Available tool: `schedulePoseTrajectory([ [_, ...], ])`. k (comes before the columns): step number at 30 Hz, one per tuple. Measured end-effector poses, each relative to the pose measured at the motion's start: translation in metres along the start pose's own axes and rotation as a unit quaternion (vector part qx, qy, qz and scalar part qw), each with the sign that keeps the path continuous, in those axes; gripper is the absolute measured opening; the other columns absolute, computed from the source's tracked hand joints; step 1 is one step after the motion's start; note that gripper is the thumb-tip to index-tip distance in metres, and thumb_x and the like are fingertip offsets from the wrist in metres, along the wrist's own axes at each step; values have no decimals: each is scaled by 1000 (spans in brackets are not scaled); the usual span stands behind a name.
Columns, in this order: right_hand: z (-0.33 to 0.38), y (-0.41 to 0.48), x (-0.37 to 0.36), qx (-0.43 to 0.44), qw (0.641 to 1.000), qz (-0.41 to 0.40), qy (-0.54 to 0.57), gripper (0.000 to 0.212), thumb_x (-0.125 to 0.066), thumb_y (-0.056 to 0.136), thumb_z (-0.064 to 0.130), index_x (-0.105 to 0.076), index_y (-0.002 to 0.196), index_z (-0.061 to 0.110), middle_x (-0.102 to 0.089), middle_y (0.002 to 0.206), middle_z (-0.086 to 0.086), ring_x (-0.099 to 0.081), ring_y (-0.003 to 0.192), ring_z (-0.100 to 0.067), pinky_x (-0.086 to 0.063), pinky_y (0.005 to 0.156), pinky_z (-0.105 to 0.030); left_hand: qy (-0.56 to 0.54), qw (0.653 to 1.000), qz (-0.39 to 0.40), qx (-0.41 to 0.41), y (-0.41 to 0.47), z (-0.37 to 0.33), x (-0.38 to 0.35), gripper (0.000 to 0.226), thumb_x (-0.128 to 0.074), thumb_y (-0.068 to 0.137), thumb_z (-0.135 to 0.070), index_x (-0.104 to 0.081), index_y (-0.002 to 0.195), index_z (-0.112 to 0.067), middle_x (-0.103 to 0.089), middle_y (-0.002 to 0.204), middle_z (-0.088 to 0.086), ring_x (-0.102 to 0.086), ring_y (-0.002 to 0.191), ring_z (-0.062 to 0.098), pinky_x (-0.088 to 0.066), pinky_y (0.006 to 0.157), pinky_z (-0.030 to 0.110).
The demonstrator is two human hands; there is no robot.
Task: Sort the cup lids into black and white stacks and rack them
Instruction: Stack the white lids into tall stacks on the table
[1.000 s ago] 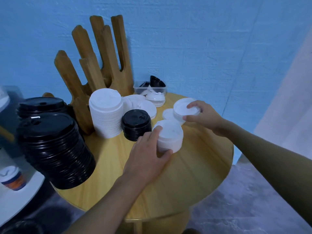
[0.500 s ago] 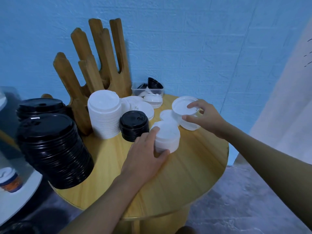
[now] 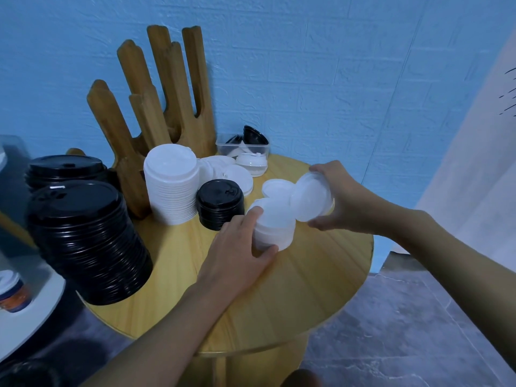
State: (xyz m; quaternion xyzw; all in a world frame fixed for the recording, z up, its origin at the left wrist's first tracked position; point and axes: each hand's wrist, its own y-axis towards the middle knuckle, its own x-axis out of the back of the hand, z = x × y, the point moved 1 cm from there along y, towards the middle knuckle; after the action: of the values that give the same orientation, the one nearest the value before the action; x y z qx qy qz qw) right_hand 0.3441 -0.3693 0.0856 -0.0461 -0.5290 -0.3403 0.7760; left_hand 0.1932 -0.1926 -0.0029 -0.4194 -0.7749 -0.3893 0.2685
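My left hand [image 3: 237, 248] grips a short stack of white lids [image 3: 275, 227] standing on the round wooden table [image 3: 321, 275]. My right hand [image 3: 347, 201] holds a single white lid [image 3: 310, 198] tilted on edge, just above and right of that stack. Another white lid [image 3: 275, 187] lies flat behind it. A small black lid stack [image 3: 219, 203] and a taller white lid stack [image 3: 171, 182] stand to the left. A wooden slotted rack [image 3: 156, 107] rises at the back left.
Two large leaning black lid stacks [image 3: 83, 233] fill the table's left side. A clear plastic box [image 3: 243, 148] with mixed lids sits at the back by the blue wall, with loose white lids [image 3: 237, 177] in front. A paper cup [image 3: 12, 293] stands on a white surface far left.
My right hand lifted one white lid off the table, tilted it and carried it left toward the stack under my left hand. The left hand kept its grip.
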Motion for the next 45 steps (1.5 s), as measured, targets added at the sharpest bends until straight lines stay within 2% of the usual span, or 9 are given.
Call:
schedulePoseTrajectory([
  [7, 19, 5, -10, 4, 988, 18, 153, 84, -91, 65, 24, -43, 134, 33, -38, 125, 10, -49, 115, -6, -52, 89, -20, 2, 1000, 6, -17, -2, -2, 0, 71, -68, 83, -51, -29, 142, -41, -48, 128, -12, -44, 112, 12, -44, 99, 37],
  [11, 23, 4, -26, 7, 989, -5, 151, 83, -87, 70, 32, -41, 139, 35, -43, 130, 16, -50, 115, -4, -46, 84, -13, 1, 1000, 3, -26, -2, -3, 1, 71, -67, 83, -53, -28, 142, -41, -49, 127, -13, -44, 111, 11, -44, 99, 37],
  [16, 17, -2, -47, -1, 991, 5, 133, 71, -81, 74, 42, -50, 137, 29, -48, 135, 16, -46, 122, -5, -42, 105, -33, -29, 999, 1, -24, -2, -4, 4, 76, -70, 81, -53, -24, 139, -38, -51, 119, -13, -49, 107, 12, -47, 94, 39],
  [25, 16, -2, -64, 16, 986, 33, 162, 48, -78, 81, 34, -54, 120, 45, -42, 145, 9, -35, 135, -6, -29, 116, -39, -36, 999, 4, -24, -3, -4, 4, 89, -69, 83, -50, -10, 149, -47, -51, 132, -11, -49, 117, 12, -43, 102, 37],
  [30, 11, -7, -68, 14, 984, 45, 173, 54, -73, 82, 48, -50, 130, 39, -42, 146, 14, -35, 137, -5, -31, 115, -34, 8, 999, 1, -32, -3, -1, -1, 69, -64, 85, -55, -28, 142, -42, -52, 121, -9, -49, 111, 14, -44, 99, 40],
  [33, -2, -6, -60, -33, 969, -90, 226, 51, -62, 82, 51, -55, 127, 27, -55, 129, 13, -49, 122, -3, -42, 104, -30, 10, 999, -1, -34, -2, 0, -2, 68, -65, 84, -54, -29, 141, -42, -51, 120, -10, -48, 112, 14, -43, 100, 39],
  [36, -26, 7, -51, -116, 963, -189, 155, 59, -66, 83, 49, -52, 132, 21, -53, 134, 4, -45, 125, -14, -37, 106, -34, 10, 999, -1, -36, -2, 0, -1, 68, -65, 85, -53, -29, 141, -42, -50, 121, -10, -47, 111, 14, -42, 100, 39],
  [41, -53, 20, -55, -179, 972, -112, 107, 85, -73, 78, 55, -33, 148, 28, -38, 152, 4, -35, 138, -21, -30, 114, -48, 15, 999, 5, -32, -3, 0, -1, 67, -64, 86, -53, -26, 140, -44, -48, 123, -12, -44, 112, 12, -41, 102, 37],
  [45, -55, 27, -58, -186, 971, -95, 120, 93, -67, 65, 69, -36, 145, 32, -45, 146, 6, -42, 131, -22, -35, 110, -52, 15, 999, 5, -31, -2, 0, 0, 67, -65, 86, -53, -27, 140, -44, -49, 123, -12, -45, 112, 12, -41, 101, 36],
])
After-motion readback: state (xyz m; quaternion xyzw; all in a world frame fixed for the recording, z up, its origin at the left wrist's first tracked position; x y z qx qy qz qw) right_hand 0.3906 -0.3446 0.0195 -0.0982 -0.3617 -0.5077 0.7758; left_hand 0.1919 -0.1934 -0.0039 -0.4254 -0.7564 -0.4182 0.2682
